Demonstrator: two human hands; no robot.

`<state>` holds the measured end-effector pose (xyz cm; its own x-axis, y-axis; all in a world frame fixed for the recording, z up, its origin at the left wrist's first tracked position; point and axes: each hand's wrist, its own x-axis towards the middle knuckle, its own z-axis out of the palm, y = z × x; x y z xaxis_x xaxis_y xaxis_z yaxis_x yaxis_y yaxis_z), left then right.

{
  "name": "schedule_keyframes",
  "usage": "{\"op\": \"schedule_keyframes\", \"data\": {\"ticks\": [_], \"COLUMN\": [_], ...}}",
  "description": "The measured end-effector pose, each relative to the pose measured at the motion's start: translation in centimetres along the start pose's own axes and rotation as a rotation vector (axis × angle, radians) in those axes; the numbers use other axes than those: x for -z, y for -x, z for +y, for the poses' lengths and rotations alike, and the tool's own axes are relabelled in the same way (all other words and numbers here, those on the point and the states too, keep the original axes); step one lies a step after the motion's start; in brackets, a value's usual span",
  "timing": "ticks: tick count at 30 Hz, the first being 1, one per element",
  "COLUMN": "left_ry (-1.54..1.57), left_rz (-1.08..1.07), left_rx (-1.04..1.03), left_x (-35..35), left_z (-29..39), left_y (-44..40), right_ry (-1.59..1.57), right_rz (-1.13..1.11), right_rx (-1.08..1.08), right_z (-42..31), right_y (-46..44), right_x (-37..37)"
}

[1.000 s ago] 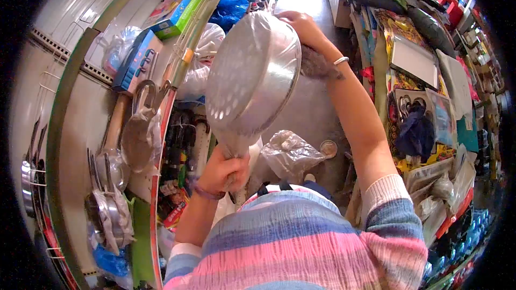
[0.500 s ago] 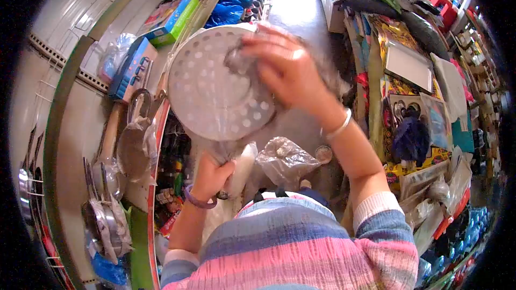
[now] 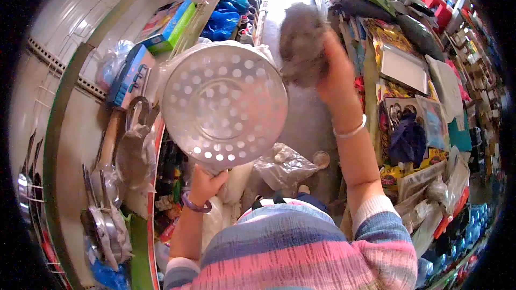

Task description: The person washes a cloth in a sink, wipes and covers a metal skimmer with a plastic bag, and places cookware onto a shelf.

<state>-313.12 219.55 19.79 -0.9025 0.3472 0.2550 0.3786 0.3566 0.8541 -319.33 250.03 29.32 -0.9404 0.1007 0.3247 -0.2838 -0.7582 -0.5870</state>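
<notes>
A large round metal skimmer (image 3: 223, 107), its face full of holes, is held up in front of me. My left hand (image 3: 207, 185) is closed at its lower edge, where the fingers hide the grip. To the right of the skimmer, apart from it, my right hand (image 3: 337, 70) is closed on a grey rag (image 3: 302, 45). Motion blurs the rag and the fingers.
On the left shelf are bagged pans (image 3: 134, 150), a blue box (image 3: 129, 78) and a green-edged box (image 3: 169, 27). A clear plastic bag (image 3: 285, 165) lies below me. The right shelf carries a white tray (image 3: 404, 69) and a dark blue bundle (image 3: 408, 138).
My right hand has moved up and right with the rag, off the skimmer's face. The skimmer has shifted slightly down and its face is now fully in view.
</notes>
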Motion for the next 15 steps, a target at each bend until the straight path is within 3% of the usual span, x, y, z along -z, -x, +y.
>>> {"op": "schedule_keyframes", "data": {"ticks": [2, 6, 7, 9, 12, 13, 15], "left_ry": [-0.1, -0.001, -0.081, 0.08, 0.162, 0.038, -0.163], "left_rz": [-0.019, 0.052, 0.078, 0.078, 0.168, 0.183, 0.202], "left_rx": [-0.08, -0.045, -0.135, 0.088, 0.266, 0.138, -0.007], "left_x": [-0.4, -1.2, -1.4, -1.3, -0.5, 0.0, 1.1], "left_z": [-0.4, -0.8, -1.2, -2.9, -2.5, -2.8, -4.3], "left_y": [-0.2, -0.4, -0.3, 0.3, -0.2, -0.7, -0.6], "right_ry": [1.138, 1.052, 1.034, 1.038, 1.12, 1.129, 1.079], "right_rz": [-0.399, -0.285, -0.223, -0.188, -0.413, -0.409, -0.127], "right_rx": [0.7, 0.433, 0.398, 0.499, 0.45, 0.072, 0.03], "right_z": [1.9, 2.5, 2.5, 4.4, 7.1, 6.8, 6.4], "right_y": [-0.4, 1.4, 2.2, 3.2, 5.9, 7.2, 6.4], "right_x": [-0.8, -1.2, -1.5, 0.0, 2.5, 2.6, 3.9]}}
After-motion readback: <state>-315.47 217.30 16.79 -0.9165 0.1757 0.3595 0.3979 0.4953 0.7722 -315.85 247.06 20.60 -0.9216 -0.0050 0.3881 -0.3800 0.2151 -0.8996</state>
